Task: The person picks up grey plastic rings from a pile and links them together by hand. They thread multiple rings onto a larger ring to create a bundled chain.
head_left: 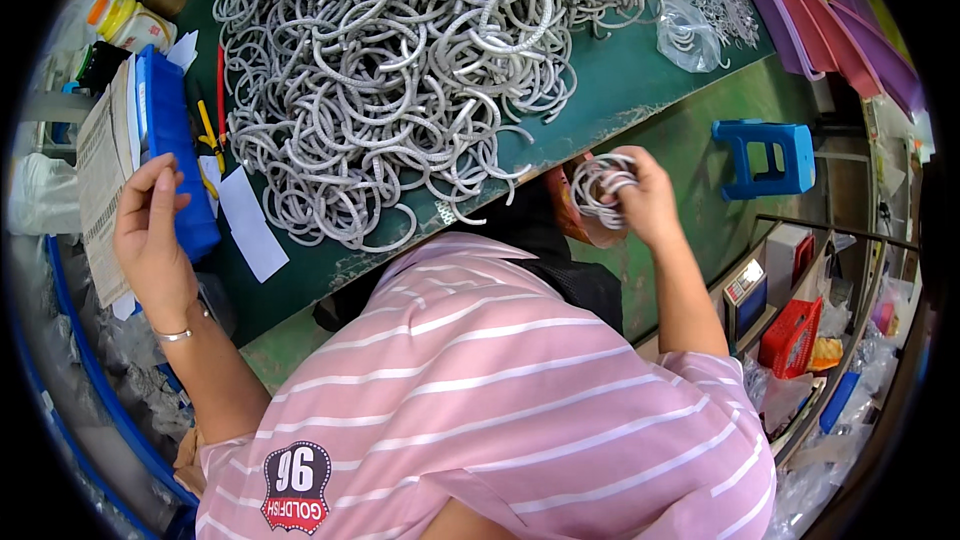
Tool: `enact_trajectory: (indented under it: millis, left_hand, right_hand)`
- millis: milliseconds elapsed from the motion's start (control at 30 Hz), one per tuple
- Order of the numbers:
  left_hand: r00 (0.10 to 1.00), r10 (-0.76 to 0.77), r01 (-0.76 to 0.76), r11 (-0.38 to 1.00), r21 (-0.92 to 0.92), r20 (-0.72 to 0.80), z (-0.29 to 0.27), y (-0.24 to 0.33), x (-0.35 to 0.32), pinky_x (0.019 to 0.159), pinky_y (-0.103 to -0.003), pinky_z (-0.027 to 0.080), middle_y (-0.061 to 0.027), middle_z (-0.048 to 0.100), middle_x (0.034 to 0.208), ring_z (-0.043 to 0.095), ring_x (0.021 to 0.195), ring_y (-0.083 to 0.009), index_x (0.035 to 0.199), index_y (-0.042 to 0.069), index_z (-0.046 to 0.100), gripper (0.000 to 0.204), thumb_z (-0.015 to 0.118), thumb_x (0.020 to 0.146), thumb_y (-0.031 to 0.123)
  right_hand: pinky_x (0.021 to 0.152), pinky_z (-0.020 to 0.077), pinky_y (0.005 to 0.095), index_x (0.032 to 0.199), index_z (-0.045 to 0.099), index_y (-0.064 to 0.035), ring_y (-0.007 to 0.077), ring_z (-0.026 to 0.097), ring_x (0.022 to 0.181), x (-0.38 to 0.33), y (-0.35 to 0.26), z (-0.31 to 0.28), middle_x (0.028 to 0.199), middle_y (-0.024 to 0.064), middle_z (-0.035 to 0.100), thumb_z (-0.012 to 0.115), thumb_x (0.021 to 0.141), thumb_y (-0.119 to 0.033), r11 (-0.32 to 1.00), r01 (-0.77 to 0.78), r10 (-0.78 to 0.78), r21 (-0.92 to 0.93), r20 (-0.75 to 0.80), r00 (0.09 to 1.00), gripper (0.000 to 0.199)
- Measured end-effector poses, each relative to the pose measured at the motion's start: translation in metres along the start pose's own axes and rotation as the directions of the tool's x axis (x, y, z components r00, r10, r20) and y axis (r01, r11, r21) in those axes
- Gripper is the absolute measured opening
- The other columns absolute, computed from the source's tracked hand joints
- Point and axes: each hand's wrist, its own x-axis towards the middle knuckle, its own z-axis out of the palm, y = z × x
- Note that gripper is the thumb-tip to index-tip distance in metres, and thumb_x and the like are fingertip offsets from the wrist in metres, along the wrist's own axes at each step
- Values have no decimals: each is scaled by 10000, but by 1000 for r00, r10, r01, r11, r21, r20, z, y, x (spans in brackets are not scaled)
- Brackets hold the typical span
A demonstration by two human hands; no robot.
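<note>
My right hand point(645, 195) is closed around a bunch of grey ridged rings point(600, 190), just off the table's front edge. Directly beneath it is an orange-red bag or container point(563, 202), partly hidden by the hand and rings. My left hand point(155, 230) is raised beside a blue box point(180, 160), with its fingers bent and drawn together; nothing shows in them. A big heap of similar grey curved rings point(380, 90), some of them open arcs, covers much of the green table point(620, 70).
White paper slips point(252, 225), yellow-handled pliers point(209, 135) and a red stick point(221, 90) lie left of the heap. Clear plastic bags point(687, 35) lie far right. A blue stool point(765, 158) stands on the floor; a red basket point(790, 337) sits on a shelf at right.
</note>
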Motion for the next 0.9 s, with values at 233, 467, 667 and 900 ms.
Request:
enact_trajectory:
  millis: [233,467,667,900]
  left_hand:
    - [997,16,-19,999,44,81,0,9,-12,766,-238,461,-55,633,1061,585,952,-114,1086,15,625,207,588,926,140]
    - [999,-43,42,997,58,25,-12,5,-23,735,-234,460,-47,637,1023,588,907,-116,1060,15,629,182,596,916,121]
    - [977,109,-38,933,359,-181,-49,0,-12,821,-284,476,-100,643,1006,604,922,-166,1081,-20,610,288,676,847,133]
    - [958,283,-104,494,863,-46,-62,-34,0,901,-458,426,-285,555,1116,540,1015,-434,1176,-105,514,621,715,783,331]
  right_hand:
    - [750,485,501,1050,521,-72,439,582,906,21,49,23,1022,215,603,517,772,1,703,61,-224,-708,-140,964,287]
    - [875,476,441,1178,537,13,389,594,1018,52,55,17,1075,261,605,659,768,-128,610,145,173,-779,310,935,451]
    - [779,479,477,843,646,54,441,607,821,13,-44,30,831,279,622,619,824,-194,657,363,125,-660,571,812,250]
    - [675,474,423,809,667,-3,376,607,713,-9,-119,32,754,192,640,659,798,-173,708,568,-51,-419,772,634,171]
